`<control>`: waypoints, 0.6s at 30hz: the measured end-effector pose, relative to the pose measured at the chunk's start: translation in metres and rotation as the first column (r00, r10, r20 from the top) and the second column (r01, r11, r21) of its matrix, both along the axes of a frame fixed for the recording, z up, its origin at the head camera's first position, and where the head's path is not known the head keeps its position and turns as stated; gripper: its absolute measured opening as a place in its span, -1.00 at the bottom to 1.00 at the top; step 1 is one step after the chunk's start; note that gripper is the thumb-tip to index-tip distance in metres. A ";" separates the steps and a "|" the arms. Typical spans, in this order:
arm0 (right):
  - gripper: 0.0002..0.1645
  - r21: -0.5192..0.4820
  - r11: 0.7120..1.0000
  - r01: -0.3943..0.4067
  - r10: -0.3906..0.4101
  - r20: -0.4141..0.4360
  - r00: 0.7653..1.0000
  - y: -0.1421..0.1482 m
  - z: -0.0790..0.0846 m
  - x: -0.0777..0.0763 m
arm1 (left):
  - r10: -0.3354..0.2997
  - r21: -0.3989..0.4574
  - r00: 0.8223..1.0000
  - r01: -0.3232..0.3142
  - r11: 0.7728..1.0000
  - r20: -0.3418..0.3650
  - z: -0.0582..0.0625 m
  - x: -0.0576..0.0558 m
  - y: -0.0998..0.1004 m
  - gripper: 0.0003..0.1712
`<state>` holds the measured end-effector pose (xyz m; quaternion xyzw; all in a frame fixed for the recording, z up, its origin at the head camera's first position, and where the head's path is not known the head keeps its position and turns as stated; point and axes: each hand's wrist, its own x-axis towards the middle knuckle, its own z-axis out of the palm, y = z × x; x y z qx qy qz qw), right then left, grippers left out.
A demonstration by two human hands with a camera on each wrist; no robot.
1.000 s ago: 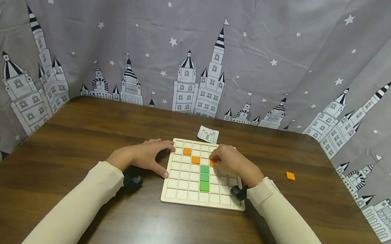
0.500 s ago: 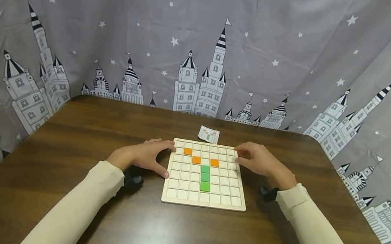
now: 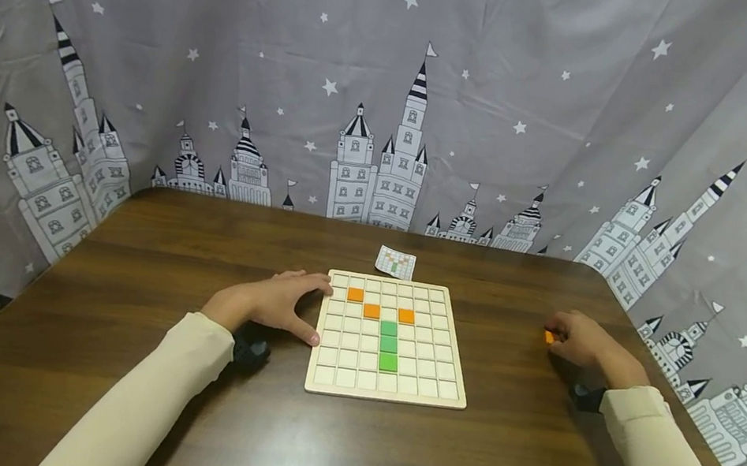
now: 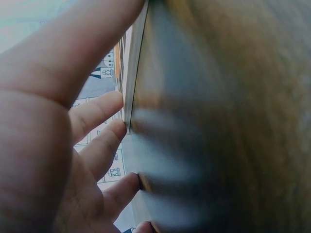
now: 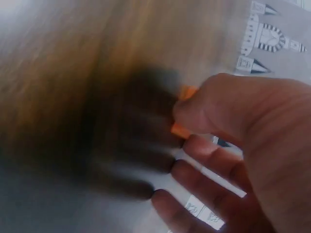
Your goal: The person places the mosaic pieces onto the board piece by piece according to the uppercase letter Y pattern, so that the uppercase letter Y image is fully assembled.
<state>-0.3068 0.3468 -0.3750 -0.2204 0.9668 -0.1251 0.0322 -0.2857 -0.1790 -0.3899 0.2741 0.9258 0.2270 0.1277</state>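
A pale wooden grid board (image 3: 428, 368) lies on the table with three orange tiles (image 3: 372, 311) and three green tiles (image 3: 388, 344) in its squares. My left hand (image 3: 277, 303) rests at the board's left edge, thumb and fingers spread; in the left wrist view the fingertips meet the board's side (image 4: 133, 73). Well to the right of the board, my right hand (image 3: 581, 340) pinches a loose orange tile (image 3: 548, 337) at the tabletop. The right wrist view has the thumb across this orange tile (image 5: 181, 130), covering its middle.
Behind the board lies a small white card (image 3: 395, 262) printed with a coloured grid pattern. The brown wooden table (image 3: 343, 452) extends around the board. A grey curtain (image 3: 526, 63) with castles and stars hangs at the table's far edge.
My right hand has left the orange tile on the board's right half and moved right to the loose orange tile, which it now pinches. My left hand stays at the board's edge.
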 end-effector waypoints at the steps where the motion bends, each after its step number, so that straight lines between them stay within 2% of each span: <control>1: -0.70 -0.010 1.000 0.006 -0.005 0.000 1.000 0.002 -0.002 0.000 | -0.001 0.002 1.000 0.001 1.000 0.001 0.000 0.000 0.000 0.00; 7: -0.72 -0.026 0.999 -0.030 0.028 -0.081 0.996 0.000 -0.006 -0.001 | -0.005 0.001 1.000 0.005 1.000 -0.006 -0.001 0.000 0.001 0.00; 14: -0.75 -0.024 1.000 -0.002 0.001 -0.035 0.999 -0.005 -0.005 0.000 | 0.009 -0.003 1.000 -0.009 1.000 0.010 0.001 0.001 0.000 0.01; 18: -0.76 -0.024 0.999 -0.027 0.026 -0.058 0.998 -0.005 -0.007 0.000 | -0.004 0.000 1.000 0.004 1.000 0.000 0.000 0.001 -0.001 0.00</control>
